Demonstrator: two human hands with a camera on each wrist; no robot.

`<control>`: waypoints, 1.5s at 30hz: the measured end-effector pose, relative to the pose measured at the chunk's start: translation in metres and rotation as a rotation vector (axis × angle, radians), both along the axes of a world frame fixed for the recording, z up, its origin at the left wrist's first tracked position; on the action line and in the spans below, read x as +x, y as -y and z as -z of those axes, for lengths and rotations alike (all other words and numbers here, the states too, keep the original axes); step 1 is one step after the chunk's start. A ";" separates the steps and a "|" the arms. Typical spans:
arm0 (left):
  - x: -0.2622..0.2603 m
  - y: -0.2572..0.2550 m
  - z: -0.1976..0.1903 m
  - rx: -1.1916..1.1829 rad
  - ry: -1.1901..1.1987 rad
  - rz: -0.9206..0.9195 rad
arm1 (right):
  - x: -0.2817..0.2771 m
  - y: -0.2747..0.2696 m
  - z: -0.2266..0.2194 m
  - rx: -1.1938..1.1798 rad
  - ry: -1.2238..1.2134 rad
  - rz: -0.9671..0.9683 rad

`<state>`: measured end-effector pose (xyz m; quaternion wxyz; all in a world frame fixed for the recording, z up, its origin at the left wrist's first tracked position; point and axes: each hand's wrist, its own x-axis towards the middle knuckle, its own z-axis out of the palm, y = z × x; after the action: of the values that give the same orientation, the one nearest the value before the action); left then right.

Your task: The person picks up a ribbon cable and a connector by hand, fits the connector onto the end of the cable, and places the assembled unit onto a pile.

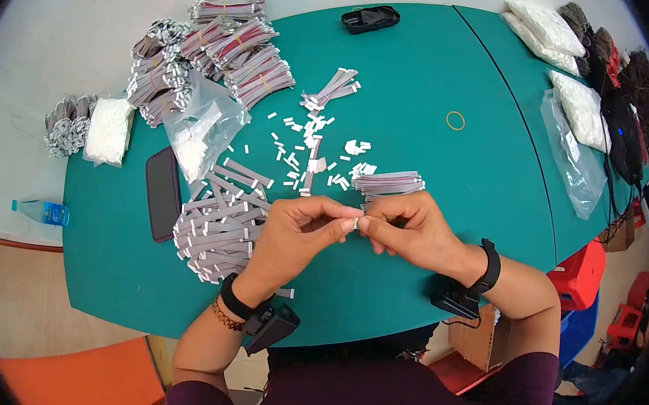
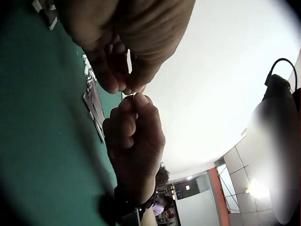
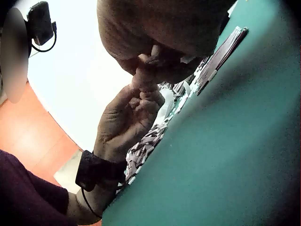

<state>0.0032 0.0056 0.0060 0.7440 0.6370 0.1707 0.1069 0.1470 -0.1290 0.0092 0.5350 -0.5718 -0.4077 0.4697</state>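
Green tabletop (image 1: 428, 80) fills centre of head view, pale floor beyond at upper left, orange chair seat at lower left, red stools at right edge.

Left hand (image 1: 295, 235) and right hand (image 1: 411, 229) meet fingertip to fingertip at frame centre, just above table; both pinch one small white piece (image 1: 355, 224) between thumb and forefinger, other fingers curled in. Piece nearly hidden in wrist views; can't tell its exact shape.

Risks, as judgement: piece tiny, grip only at tips, so could slip, drop among scattered white bits (image 1: 306, 147) above hands and get lost w/ the rest. Too hard a squeeze could bend or crush it. Loose grey ribbon strips (image 1: 219, 220) lie touching left wrist side; a forearm sweep could push them off near table edge.

Elsewhere: banded strip bundles (image 1: 230, 44) upper left, clear bag (image 1: 204, 126) beside them, dark phone (image 1: 163, 192) left, small neat stack (image 1: 388, 181) just above right hand, rubber band (image 1: 455, 120) upper right, black case (image 1: 370, 18) top centre, bags of white parts (image 1: 580, 109) far right, water bottle (image 1: 42, 212) on floor, left edge.
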 end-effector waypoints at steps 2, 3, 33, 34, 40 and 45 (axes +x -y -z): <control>0.001 0.001 -0.001 0.030 0.001 -0.009 | -0.001 0.000 0.000 0.013 -0.001 0.013; 0.000 0.001 -0.002 0.023 -0.006 -0.010 | -0.002 0.000 -0.002 0.014 -0.011 0.017; 0.002 -0.004 -0.002 -0.084 0.038 -0.001 | 0.002 -0.002 -0.003 0.023 -0.076 -0.042; 0.002 -0.004 -0.003 -0.107 0.030 0.015 | 0.003 -0.001 -0.005 0.005 -0.077 -0.044; 0.001 -0.002 0.002 0.151 -0.026 0.128 | 0.000 -0.002 0.001 0.007 -0.042 -0.056; 0.001 -0.003 0.004 0.174 0.019 0.116 | 0.001 -0.002 -0.001 -0.051 -0.039 -0.108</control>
<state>0.0039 0.0089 0.0021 0.6926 0.7069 0.1167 0.0838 0.1478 -0.1266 0.0102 0.5019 -0.5532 -0.4151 0.5194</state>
